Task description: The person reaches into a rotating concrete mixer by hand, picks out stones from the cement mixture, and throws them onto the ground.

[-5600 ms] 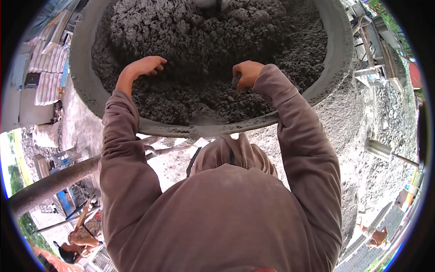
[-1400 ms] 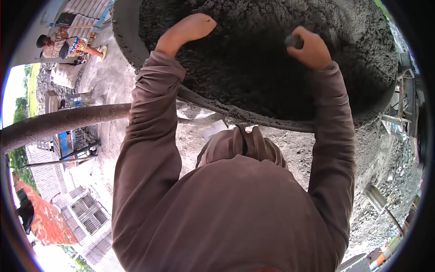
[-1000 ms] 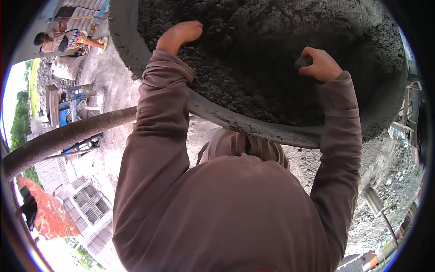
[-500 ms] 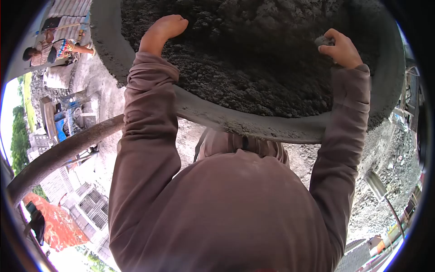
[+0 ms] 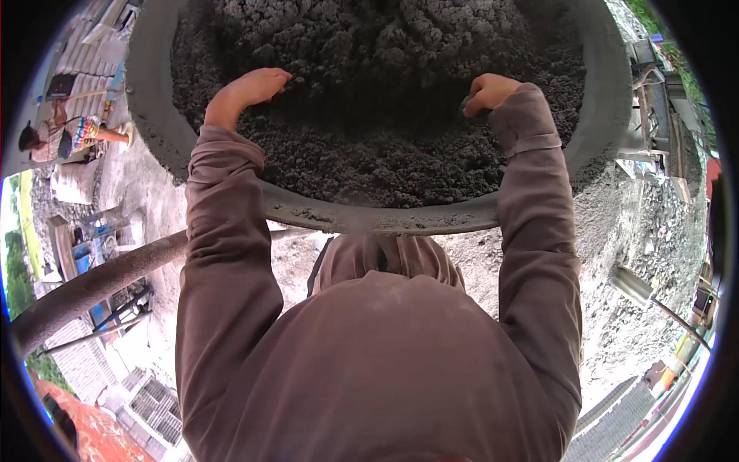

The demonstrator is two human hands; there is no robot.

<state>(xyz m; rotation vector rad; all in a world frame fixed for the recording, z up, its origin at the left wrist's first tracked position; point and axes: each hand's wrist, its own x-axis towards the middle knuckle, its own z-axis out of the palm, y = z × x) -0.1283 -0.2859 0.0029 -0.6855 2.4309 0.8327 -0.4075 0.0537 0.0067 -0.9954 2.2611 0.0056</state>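
A wide round drum with a thick grey rim [image 5: 385, 221] holds a dark, crumbly, damp-looking concrete mix [image 5: 377, 165]. Over the left side of the mix is my left hand [image 5: 252, 88], its fingers bent and pressed together at the surface; what they hold, if anything, I cannot make out. On the opposite side, my right hand [image 5: 493, 92] is closed around a grey lump [image 5: 466, 104], which shows only in part beside the thumb. Both hands are inside the rim.
A thick curved metal bar [image 5: 115, 269] runs from the drum to the left. On the right, a shovel [image 5: 633, 286] lies by gravel [image 5: 608, 339]. A person [image 5: 61, 142] stands at far left. An orange tarp [image 5: 108, 431] lies lower left.
My right hand has moved left and slightly down with the lump, toward the middle of the mix. My left hand sits lower and further left. The view has shifted, showing more of the right side.
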